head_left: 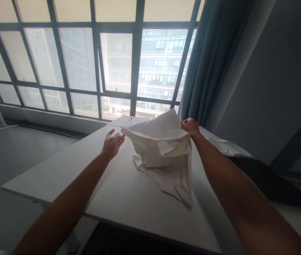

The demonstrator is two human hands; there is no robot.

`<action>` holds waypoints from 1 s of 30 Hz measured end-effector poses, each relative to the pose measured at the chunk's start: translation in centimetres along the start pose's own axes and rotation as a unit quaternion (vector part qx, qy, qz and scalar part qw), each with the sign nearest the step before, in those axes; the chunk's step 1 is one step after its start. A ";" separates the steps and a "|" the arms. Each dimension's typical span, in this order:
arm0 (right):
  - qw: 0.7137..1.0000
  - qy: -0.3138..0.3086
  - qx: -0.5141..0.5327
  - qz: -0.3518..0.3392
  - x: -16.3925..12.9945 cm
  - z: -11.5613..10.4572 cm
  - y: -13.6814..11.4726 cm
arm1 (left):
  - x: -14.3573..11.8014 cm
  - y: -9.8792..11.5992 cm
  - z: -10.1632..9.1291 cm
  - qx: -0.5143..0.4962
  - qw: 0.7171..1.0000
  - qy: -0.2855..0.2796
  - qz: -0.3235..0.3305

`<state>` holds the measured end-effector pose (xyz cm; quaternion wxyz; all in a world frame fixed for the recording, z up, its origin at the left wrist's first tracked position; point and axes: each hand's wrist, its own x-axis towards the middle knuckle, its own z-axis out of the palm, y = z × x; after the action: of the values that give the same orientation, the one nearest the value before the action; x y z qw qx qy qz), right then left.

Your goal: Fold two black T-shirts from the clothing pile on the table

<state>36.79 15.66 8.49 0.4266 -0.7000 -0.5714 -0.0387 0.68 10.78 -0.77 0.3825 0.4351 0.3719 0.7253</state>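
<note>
A white garment [163, 152], creased and partly lifted, hangs above the white table [129, 209]; its lower folds trail towards the tabletop. My right hand [190, 126] is closed round its upper right edge, with the fingertips curled into the fabric. Just left of the garment's raised left corner is my left hand [113, 143], its fingers spread and nothing in its grasp. Whether its fingertips brush the cloth I cannot tell. A small dark mark shows on the lower part of the fabric. The folds hide the garment's exact cut.
A flat white piece with a dark mark [137, 121] lies at the table's far end. To the right, a crumpled whitish cloth or wrapper [228, 147] lies beside a dark flat surface [269, 180]. Windows [118, 63] and a blue curtain [214, 60] stand behind.
</note>
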 end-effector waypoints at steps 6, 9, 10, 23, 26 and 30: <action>0.952 -0.204 -0.206 -0.094 -3.1 3.9 3.1 | -2.8 -3.7 0.5 0.330 0.913 -0.239 0.022; 0.897 -0.354 -0.160 -0.211 -5.1 4.4 2.4 | -5.2 -4.3 2.0 0.452 0.799 -0.388 0.081; 0.881 -0.392 -0.147 -0.219 -5.8 4.5 1.9 | -5.9 -4.5 2.5 0.482 0.767 -0.414 0.089; 0.764 -0.618 -0.179 -0.051 -10.8 2.8 -2.5 | 0.3 -2.8 -1.3 0.625 0.731 -0.250 0.113; 0.678 -0.734 -0.014 -0.032 -13.7 2.2 -5.9 | 3.5 -1.9 -4.3 0.628 0.757 -0.120 0.135; 0.644 -0.725 0.230 -0.081 -16.9 3.9 -11.2 | 5.2 -2.0 -6.6 0.556 0.820 -0.075 0.111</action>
<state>19.99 5.01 3.09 0.0184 -0.3348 -0.7426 0.5798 -6.64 14.87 -2.97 0.0193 0.6656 0.6309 0.3982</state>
